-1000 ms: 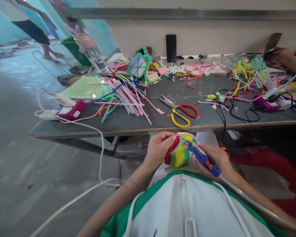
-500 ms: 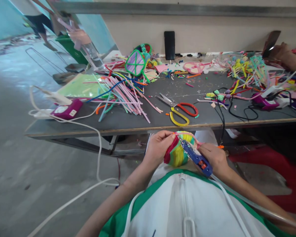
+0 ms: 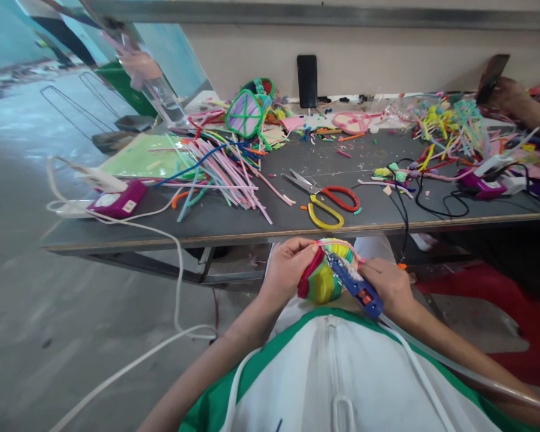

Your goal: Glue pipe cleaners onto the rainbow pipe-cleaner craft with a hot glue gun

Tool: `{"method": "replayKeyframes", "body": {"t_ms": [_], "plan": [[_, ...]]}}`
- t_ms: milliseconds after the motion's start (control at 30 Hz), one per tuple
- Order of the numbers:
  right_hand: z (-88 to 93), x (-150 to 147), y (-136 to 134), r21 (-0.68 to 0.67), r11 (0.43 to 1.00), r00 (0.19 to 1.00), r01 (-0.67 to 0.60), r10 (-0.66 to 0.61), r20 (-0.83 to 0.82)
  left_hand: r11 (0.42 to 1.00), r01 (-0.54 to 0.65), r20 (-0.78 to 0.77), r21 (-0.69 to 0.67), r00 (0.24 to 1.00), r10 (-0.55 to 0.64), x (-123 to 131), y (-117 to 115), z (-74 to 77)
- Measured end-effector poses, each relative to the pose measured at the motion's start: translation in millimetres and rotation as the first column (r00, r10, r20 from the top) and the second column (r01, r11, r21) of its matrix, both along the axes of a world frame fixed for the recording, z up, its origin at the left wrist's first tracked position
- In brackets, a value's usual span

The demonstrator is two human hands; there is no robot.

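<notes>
Just in front of the table edge, my left hand [image 3: 288, 267] is closed, pinching the upper left edge of a striped craft piece [image 3: 320, 282] in red, green and yellow, seemingly made of pipe cleaners. A pink pipe cleaner [image 3: 342, 244] runs along its top edge between my two hands. My right hand [image 3: 386, 281] is closed around a blue glue gun [image 3: 354, 284], whose nozzle points at the top of the piece near my left fingertips. The right fingers also meet the pink strand, though their exact grip is partly hidden. Strings of pale glue seem to cling to the gun.
Scissors [image 3: 324, 201] lie open near the table edge [image 3: 234, 238]. Loose pipe cleaners [image 3: 229, 180] sit at left beside a purple power socket [image 3: 119, 199] with a white cord. A phone [image 3: 307, 81] leans on the wall. Another person's hand [image 3: 513, 96] holds something dark at right.
My hands, the glue gun and the craft piece keep nearly the same pose. The view has shifted slightly, and a walking person at the far left has moved mostly out of sight.
</notes>
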State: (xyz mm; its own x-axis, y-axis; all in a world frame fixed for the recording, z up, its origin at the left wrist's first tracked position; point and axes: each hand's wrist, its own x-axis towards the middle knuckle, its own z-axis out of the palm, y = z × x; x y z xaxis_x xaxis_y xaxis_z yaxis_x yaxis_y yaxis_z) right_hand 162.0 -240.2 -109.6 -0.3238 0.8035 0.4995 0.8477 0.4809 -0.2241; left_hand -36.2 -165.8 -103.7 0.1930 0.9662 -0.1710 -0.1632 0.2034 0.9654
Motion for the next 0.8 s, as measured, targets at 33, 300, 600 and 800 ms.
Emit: {"method": "replayKeyframes", "body": {"t_ms": [33, 300, 600, 800], "plan": [[0.0, 0.1, 0.0, 0.002, 1.0, 1.0, -0.001, 0.001, 0.002, 1.0, 0.0, 0.0, 0.001, 1.0, 0.0, 0.0, 0.0, 0.0], [3.9, 1.2, -0.3, 0.025, 1.0, 1.0, -0.006, 0.006, 0.008, 1.0, -0.002, 0.017, 0.004, 1.0, 0.001, -0.3, 0.2, -1.9], [4.2, 2.9, -0.8, 0.007, 1.0, 0.999, 0.015, -0.015, 0.028, 1.0, -0.006, 0.036, -0.002, 0.999, 0.006, 0.6, 0.0, -1.1], [4.6, 2.2, -0.1, 0.014, 1.0, 1.0, 0.011, -0.012, 0.022, 1.0, 0.008, 0.045, 0.001, 0.999, -0.008, -0.5, 0.1, -1.7]]}}
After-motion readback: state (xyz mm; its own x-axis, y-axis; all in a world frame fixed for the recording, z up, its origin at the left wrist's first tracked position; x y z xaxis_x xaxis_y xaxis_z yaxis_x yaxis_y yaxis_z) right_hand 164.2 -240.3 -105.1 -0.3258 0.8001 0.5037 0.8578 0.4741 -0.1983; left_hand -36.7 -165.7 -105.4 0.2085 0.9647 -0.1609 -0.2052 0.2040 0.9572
